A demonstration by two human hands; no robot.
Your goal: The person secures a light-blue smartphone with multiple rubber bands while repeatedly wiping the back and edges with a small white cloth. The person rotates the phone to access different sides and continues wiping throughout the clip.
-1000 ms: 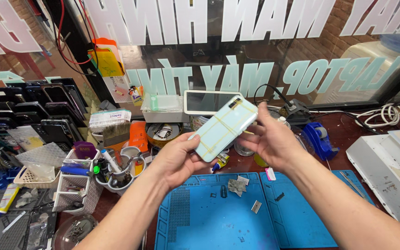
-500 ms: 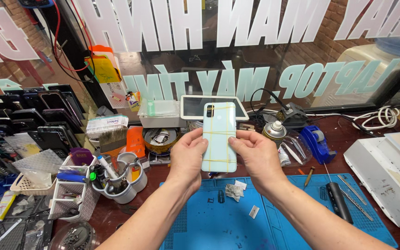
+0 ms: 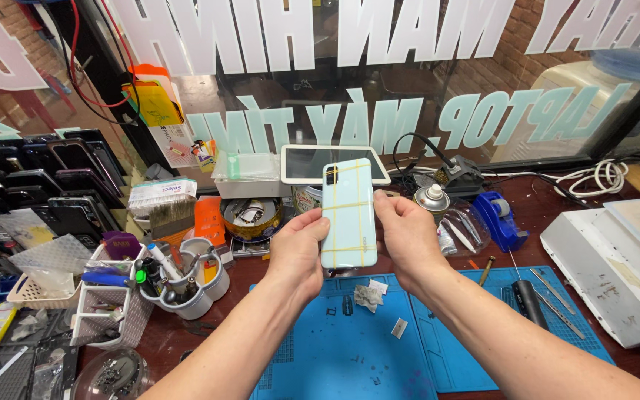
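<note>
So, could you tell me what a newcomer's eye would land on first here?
First, the pale mint phone bound with yellow bands, held upright mid-frame between the left hand and right hand. Below it lies the blue work mat, and at the left stand white cups crammed with tools.

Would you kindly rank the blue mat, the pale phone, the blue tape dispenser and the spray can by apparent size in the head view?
1. Blue mat, clearly largest.
2. Pale phone, though it is held up nearer the camera between the left hand and right hand.
3. Blue tape dispenser.
4. Spray can, smallest as seen.
</note>
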